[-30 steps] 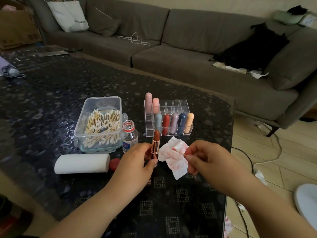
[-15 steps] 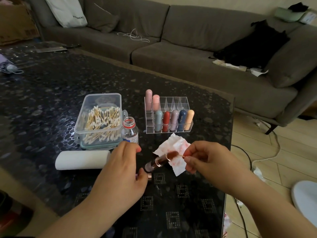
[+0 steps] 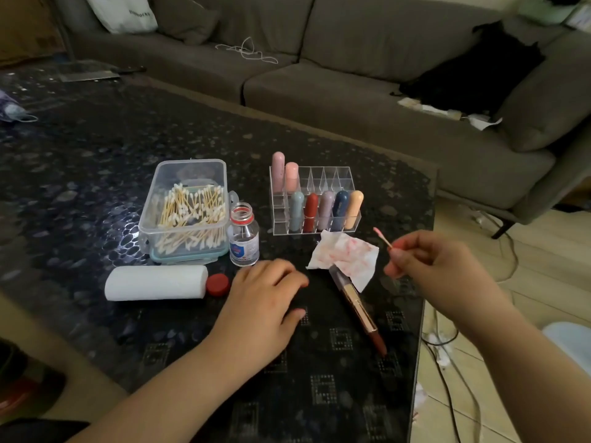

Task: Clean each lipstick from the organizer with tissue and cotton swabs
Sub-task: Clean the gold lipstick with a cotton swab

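Head view. The open lipstick has been released since half a second ago: it is no longer held upright or tilted in the left hand but lies flat on the worktop, its bullet end pointing near-right and its far end tucked under the stained tissue. The left hand is now lowered palm-down onto the worktop just left of the lipstick, fingers relaxed and loosely spread, holding nothing. The right hand has been drawn away to the right; its fingertips pinch a cotton swab whose pink-stained tip points up and to the far left.

The organizer stands just beyond the tissue, with seven capped lipsticks in it: two in the far row, five in the near row. The swab box, the uncapped bottle, its red cap and the tissue roll stand to the left.

Assessment: swabbing of this lipstick is judged finished or paused. The stained swab is likely due for discarding. The lipstick remains uncapped and outside the organizer; its cap cannot be located. Seven lipsticks appear to remain.
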Available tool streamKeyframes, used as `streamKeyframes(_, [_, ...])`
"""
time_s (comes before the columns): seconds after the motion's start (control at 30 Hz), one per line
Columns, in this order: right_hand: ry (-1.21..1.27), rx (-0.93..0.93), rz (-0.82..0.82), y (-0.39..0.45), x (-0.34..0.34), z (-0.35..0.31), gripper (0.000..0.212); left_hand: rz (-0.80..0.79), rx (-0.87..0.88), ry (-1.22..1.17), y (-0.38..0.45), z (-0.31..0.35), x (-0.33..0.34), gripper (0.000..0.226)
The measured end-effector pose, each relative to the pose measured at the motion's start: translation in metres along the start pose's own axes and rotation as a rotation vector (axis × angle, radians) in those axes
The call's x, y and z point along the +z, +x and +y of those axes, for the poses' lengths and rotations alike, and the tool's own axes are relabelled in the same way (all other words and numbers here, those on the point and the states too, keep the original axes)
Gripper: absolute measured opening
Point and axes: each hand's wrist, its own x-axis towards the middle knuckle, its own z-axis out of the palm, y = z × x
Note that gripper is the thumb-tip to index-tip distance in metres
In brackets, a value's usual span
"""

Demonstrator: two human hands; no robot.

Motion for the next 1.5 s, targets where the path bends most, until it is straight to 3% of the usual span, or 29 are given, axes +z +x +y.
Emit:
streamKeyframes(0.1, [-0.002,-0.023,-0.001,0.005,0.0,-0.001,0.009,-0.009,0.229,0.03,0.009,0.007,0.005,0.059])
streamKeyframes(0.27, [0.033,-0.067,-0.019,0.005,-0.001,-0.002,0.01,-0.047,0.389,0.108,0.033,0.024,0.016,0.07])
streamKeyframes(0.43, [0.062,-0.059,-0.031,0.004,-0.006,0.002,0.01,-0.058,0.426,0.123,0.047,0.034,0.03,0.039])
streamKeyframes(0.57, [0.036,-0.071,-0.052,0.001,-0.01,0.005,0.009,-0.007,0.419,0.084,0.049,0.03,0.035,0.033])
streamKeyframes(0.67, [0.083,-0.063,-0.032,0.002,-0.012,0.007,0.009,0.079,0.327,-0.07,0.047,0.029,0.026,0.026])
streamKeyframes(0.8, [0.129,-0.067,-0.036,0.001,-0.01,0.004,0.009,0.092,-0.119,-0.544,0.046,0.026,-0.007,0.028])
streamKeyframes(0.97, [0.096,-0.105,-0.089,-0.001,0.003,-0.004,0.01,0.195,-0.48,-0.732,0.041,0.003,-0.033,0.017])
streamKeyframes(1.27, [0.032,-0.163,-0.145,-0.001,0.018,-0.015,0.007,0.044,-0.518,-0.601,0.029,-0.003,-0.024,0.015])
streamKeyframes(1.5, [-0.03,-0.178,-0.166,0.0,0.022,-0.016,0.007,0.045,-0.505,-0.476,0.032,0.004,-0.027,0.014])
